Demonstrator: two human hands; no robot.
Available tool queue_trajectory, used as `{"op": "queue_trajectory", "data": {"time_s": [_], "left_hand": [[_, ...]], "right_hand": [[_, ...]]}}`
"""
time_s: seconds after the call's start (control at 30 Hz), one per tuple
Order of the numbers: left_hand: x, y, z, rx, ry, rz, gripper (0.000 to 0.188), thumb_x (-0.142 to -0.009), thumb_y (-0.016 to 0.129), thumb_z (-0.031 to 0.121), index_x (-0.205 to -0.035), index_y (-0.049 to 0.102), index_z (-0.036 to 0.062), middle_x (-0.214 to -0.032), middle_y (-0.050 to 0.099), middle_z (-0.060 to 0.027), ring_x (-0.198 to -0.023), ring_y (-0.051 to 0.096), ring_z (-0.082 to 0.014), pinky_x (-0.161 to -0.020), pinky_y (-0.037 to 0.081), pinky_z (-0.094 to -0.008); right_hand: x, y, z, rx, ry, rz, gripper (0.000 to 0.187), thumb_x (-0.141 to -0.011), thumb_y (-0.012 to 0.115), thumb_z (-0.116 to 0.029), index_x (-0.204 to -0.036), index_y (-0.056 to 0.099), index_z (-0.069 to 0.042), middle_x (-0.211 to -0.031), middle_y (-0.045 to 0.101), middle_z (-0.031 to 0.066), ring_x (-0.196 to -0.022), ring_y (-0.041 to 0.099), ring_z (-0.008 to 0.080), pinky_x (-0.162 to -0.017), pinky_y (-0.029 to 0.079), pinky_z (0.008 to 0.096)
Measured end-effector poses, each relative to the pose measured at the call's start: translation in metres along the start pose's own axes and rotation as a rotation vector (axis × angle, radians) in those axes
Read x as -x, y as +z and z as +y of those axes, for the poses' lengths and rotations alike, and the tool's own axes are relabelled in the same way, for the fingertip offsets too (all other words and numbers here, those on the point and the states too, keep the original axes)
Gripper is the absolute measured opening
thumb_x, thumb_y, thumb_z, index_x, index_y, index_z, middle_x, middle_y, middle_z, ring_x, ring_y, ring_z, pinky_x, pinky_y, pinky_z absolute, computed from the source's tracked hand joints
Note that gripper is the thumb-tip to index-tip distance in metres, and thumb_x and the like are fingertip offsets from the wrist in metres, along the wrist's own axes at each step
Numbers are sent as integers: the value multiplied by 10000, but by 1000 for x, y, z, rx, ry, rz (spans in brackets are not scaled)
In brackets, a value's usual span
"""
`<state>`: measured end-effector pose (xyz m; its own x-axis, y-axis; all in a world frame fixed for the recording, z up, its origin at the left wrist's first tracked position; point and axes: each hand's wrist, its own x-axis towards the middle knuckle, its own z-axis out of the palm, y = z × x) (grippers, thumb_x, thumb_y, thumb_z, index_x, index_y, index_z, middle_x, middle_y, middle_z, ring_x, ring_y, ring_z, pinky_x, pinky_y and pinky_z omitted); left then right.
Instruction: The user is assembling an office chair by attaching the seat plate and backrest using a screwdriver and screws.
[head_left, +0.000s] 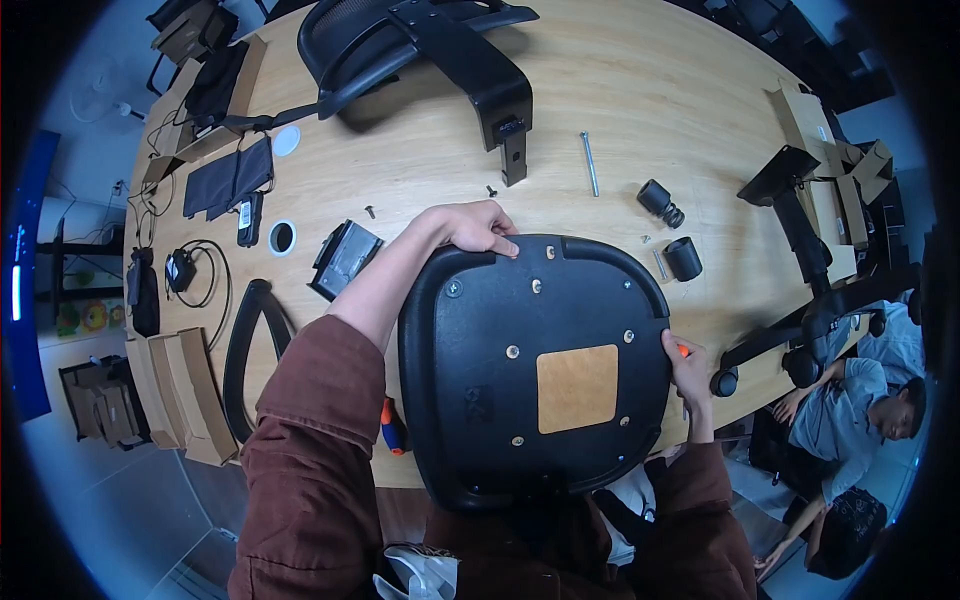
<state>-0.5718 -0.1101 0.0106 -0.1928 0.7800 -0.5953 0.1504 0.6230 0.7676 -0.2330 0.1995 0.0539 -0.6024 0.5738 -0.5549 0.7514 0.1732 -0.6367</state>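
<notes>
A black chair seat [470,390] faces me underside up, with several screw holes and a tan square patch in its middle. My left hand [478,228] is closed over its far edge, the thumb on the underside. On the right edge, my right hand [688,370] grips the seat's rim. A bit of orange shows by the right fingers; whether the hand holds it or it lies behind, I cannot tell. Partly hidden at the seat's left side is an orange-and-blue screwdriver handle [393,428]. A black metal seat mechanism [345,260] lies beside my left forearm.
Beyond the seat lie a mesh chair back [370,50] with its bracket, a long bolt [590,163], small screws and two black cylindrical parts [684,259]. A wheeled chair base [800,320] stands right. An armrest [250,350] and cardboard [185,390] are left. Another person [850,420] sits at right.
</notes>
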Motion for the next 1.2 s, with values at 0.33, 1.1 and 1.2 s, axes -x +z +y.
{"op": "queue_trajectory", "data": {"time_s": [0.33,1.1,1.2], "left_hand": [[2,9,1,-15,3,82,436,-962,756,289,-1298,710,15,-1116,772,-111,-992,701,-176,-921,532,-324],[8,12,2,-70,-26,230,367,-899,815,235,-1166,759,-10,-1004,783,-123,-907,717,-174,-847,559,-319],[7,12,3,-48,-17,240,345,-890,817,230,-1143,771,0,-974,784,-112,-890,715,-171,-829,559,-317]], "right_hand": [[-3,-4,-6,-86,111,-71,412,-980,749,-373,-1016,799,35,-814,735,41,-686,628,86,-627,499,240],[-24,12,19,-75,0,30,477,-966,755,-411,-994,792,64,-846,763,76,-726,679,108,-701,542,263],[-23,11,14,-38,-10,62,491,-962,756,-426,-972,796,63,-838,762,76,-720,674,111,-703,540,269]]}}
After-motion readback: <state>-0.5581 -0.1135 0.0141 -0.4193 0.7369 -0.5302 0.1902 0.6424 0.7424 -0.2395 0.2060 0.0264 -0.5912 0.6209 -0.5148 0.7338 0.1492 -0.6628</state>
